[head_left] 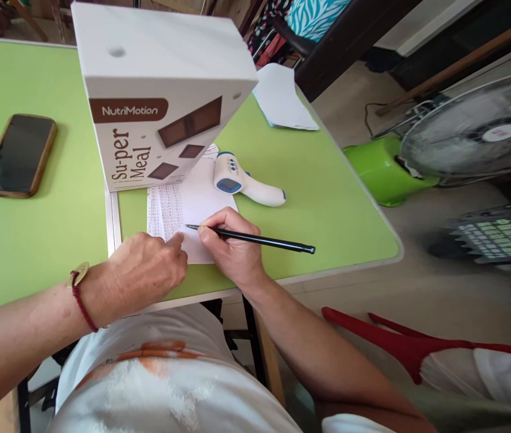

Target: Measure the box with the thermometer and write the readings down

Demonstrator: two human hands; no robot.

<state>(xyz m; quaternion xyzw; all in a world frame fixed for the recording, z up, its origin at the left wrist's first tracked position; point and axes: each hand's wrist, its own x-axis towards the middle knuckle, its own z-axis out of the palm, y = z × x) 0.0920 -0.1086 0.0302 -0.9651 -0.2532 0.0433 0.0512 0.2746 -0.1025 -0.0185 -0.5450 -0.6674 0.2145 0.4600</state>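
Observation:
A black pen (264, 240) is pinched in my right hand (237, 246), its tip at a white sheet of paper (201, 204). Small rows of handwriting (169, 207) fill the sheet's left part. My left hand (151, 264) rests on the paper's lower left, with the index finger stretched toward the writing and the other fingers loosely curled; it holds nothing that I can see. Just beyond the hands stands a white NutriMotion box (183, 54), which hides the far part of the paper. A white and blue handheld thermometer (246, 180) lies at the sheet's right edge.
A phone (18, 155) in a brown case lies on the green table (3, 252) at the left. Folded white sheets (285, 96) sit at the far right edge. On the floor are a fan (485, 129), a green bucket-like object (377, 171) and a red chair (386, 337).

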